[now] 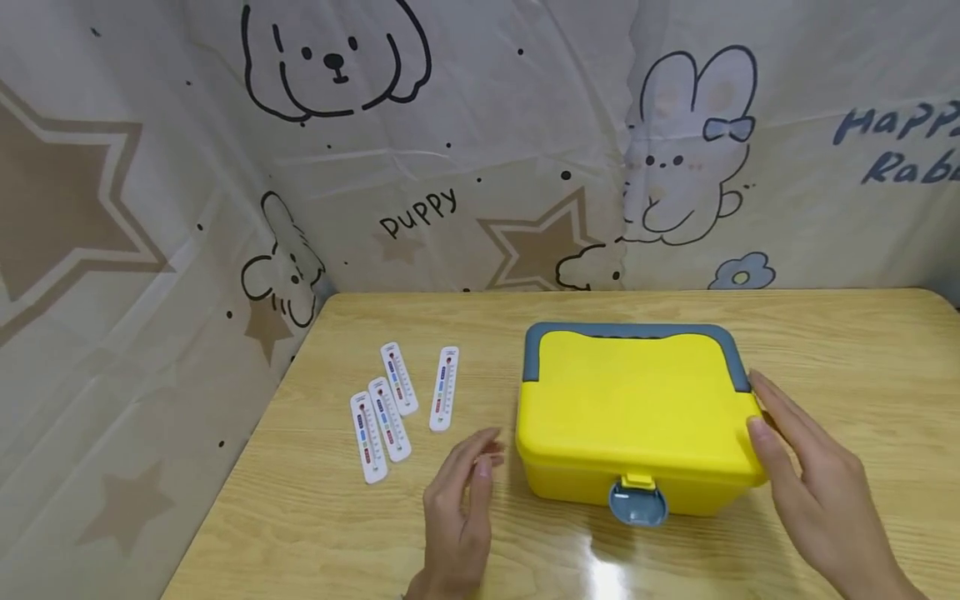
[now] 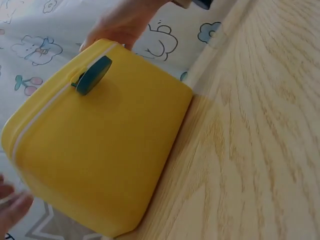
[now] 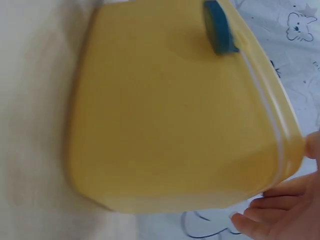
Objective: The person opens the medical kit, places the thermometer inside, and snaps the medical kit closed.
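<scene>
A yellow storage box point(image 1: 637, 408) with a lid, a grey-blue handle point(image 1: 626, 330) and a grey-blue front latch point(image 1: 638, 503) sits on the table. The latch sticks outward from the front. My right hand point(image 1: 825, 483) touches the box's right side, thumb at the lid's edge and fingers extended along the side. Just off the box's left side is my left hand point(image 1: 459, 508), its fingers loosely bent and holding nothing. In the left wrist view the box front point(image 2: 115, 135) fills the middle, with the left fingertips point(image 2: 15, 210) at the lower left edge.
Several white thermometer strips lie left of the box: one stands apart point(image 1: 444, 389), the others point(image 1: 380, 421) are grouped close together. The wooden table point(image 1: 300, 533) meets a patterned cloth point(image 1: 480, 150) at the back and left.
</scene>
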`<state>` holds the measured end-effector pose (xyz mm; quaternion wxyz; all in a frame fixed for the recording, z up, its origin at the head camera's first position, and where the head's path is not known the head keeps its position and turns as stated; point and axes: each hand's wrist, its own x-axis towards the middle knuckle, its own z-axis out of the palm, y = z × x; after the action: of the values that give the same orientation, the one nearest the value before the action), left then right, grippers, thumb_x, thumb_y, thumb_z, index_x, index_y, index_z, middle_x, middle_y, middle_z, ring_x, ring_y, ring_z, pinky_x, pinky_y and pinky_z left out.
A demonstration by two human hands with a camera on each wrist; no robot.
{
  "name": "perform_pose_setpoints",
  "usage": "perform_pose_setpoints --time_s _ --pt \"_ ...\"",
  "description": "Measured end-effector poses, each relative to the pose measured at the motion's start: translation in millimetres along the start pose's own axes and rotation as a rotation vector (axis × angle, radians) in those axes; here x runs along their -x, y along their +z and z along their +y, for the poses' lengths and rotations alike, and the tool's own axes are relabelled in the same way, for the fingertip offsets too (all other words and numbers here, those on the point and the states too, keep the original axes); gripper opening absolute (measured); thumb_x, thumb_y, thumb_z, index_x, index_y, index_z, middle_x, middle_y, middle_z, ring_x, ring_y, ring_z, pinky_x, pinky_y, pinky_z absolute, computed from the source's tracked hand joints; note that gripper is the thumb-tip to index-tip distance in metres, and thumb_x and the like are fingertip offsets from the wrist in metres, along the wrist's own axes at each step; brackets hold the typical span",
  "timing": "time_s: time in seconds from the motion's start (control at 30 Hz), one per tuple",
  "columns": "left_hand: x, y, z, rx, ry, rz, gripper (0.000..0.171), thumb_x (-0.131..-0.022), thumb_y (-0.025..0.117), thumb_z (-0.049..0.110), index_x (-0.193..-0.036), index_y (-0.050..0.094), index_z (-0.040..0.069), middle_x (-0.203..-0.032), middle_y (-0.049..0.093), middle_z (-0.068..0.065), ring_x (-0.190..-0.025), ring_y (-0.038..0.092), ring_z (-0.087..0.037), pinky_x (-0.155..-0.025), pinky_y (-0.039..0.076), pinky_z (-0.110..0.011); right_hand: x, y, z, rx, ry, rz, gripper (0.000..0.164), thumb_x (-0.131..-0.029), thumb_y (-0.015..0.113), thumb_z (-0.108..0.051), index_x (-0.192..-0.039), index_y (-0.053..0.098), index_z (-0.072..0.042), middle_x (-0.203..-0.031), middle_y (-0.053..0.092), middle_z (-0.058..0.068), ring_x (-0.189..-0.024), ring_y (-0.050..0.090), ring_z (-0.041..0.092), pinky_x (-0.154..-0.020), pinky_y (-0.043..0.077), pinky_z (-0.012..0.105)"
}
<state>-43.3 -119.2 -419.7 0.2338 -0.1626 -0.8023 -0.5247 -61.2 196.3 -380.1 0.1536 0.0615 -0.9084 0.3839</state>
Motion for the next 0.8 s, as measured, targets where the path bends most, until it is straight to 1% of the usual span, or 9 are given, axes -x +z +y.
perform_pose_setpoints --time_s 0.03,0.07,0.1,0.2,0.27,0.3,0.4,0.6,0.8 --pt "-0.1 0.4 -0.1 -0.018 -0.011 -0.019 0.037 -0.101 0.037 -0.003 -0.136 0.050 -0.001 -0.131 0.057 -0.015 -0.112 0.061 -0.026 -0.091 0.053 -0.035 4 2 2 -0.004 0.003 0.011 0.050 -0.104 0.043 -0.020 -0.152 0.030 -0.026 -0.152 0.036 0.008 -0.138 0.032 0.009 -0.110 0.019 0.011" --pt "-0.1 1.4 -0.1 -0.042 -0.008 -0.040 0.042 -0.101 0.035 -0.002 -0.143 0.042 0.000 -0.140 0.050 -0.015 -0.111 0.060 -0.023 -0.098 0.048 -0.036 7 4 4 -0.006 0.005 0.023 0.050 -0.104 0.043 -0.019 -0.152 0.031 -0.027 -0.151 0.038 0.007 -0.135 0.029 -0.001 -0.103 0.017 0.002" --pt "-0.1 3.1 -0.3 -0.056 0.005 -0.061 0.046 -0.101 0.034 -0.002 -0.147 0.035 0.000 -0.146 0.043 -0.016 -0.120 0.055 -0.025 -0.104 0.042 -0.036 10 6 6 -0.009 0.004 0.035 0.050 -0.104 0.043 -0.018 -0.151 0.032 -0.027 -0.150 0.040 0.007 -0.131 0.028 -0.009 -0.096 0.017 -0.003" --pt "0.2 11.3 0.7 -0.054 0.033 -0.127 0.053 -0.101 0.032 -0.002 -0.152 0.023 0.002 -0.155 0.027 -0.014 -0.134 0.042 -0.026 -0.113 0.028 -0.034 19 10 10 -0.028 0.027 0.056 0.049 -0.104 0.043 -0.018 -0.150 0.034 -0.030 -0.148 0.042 0.000 -0.122 0.029 -0.020 -0.092 0.022 -0.005" --pt "0.9 17.5 1.8 -0.047 0.054 -0.139 0.055 -0.100 0.034 -0.002 -0.153 0.019 0.002 -0.157 0.024 -0.014 -0.137 0.038 -0.026 -0.114 0.025 -0.033 24 13 11 -0.046 0.051 0.059 0.047 -0.104 0.043 -0.018 -0.149 0.035 -0.030 -0.147 0.040 -0.010 -0.121 0.031 -0.021 -0.090 0.025 -0.005" --pt "1.3 20.3 2.6 -0.038 0.053 -0.139 0.056 -0.100 0.035 -0.001 -0.153 0.017 0.003 -0.157 0.023 -0.013 -0.142 0.028 -0.030 -0.114 0.024 -0.033 27 14 12 -0.058 0.060 0.058 0.047 -0.104 0.043 -0.018 -0.149 0.036 -0.029 -0.147 0.040 -0.015 -0.120 0.032 -0.020 -0.089 0.026 -0.005" --pt "2.7 27.1 5.6 -0.022 0.026 -0.122 0.059 -0.100 0.037 0.002 -0.154 0.014 0.005 -0.159 0.020 -0.011 -0.143 0.026 -0.028 -0.115 0.023 -0.031 33 17 11 -0.101 0.069 0.061 0.048 -0.103 0.045 -0.015 -0.149 0.036 -0.025 -0.145 0.038 -0.023 -0.120 0.037 -0.019 -0.087 0.030 -0.004" --pt "3.8 35.0 7.8 -0.028 0.034 -0.072 0.066 -0.096 0.043 0.001 -0.154 0.013 0.004 -0.158 0.020 -0.014 -0.143 0.026 -0.030 -0.116 0.020 -0.029 37 21 7 -0.157 -0.004 0.097 0.055 -0.100 0.048 -0.003 -0.150 0.035 -0.022 -0.150 0.040 -0.004 -0.123 0.042 -0.011 -0.090 0.034 -0.001" --pt "2.6 39.9 8.0 -0.006 0.046 -0.069 0.071 -0.094 0.047 0.000 -0.154 0.010 0.003 -0.159 0.017 -0.015 -0.143 0.025 -0.031 -0.115 0.021 -0.031 37 20 5 -0.186 -0.028 0.106 0.057 -0.098 0.047 0.004 -0.149 0.035 -0.017 -0.151 0.039 0.004 -0.129 0.042 -0.004 -0.095 0.035 0.003"
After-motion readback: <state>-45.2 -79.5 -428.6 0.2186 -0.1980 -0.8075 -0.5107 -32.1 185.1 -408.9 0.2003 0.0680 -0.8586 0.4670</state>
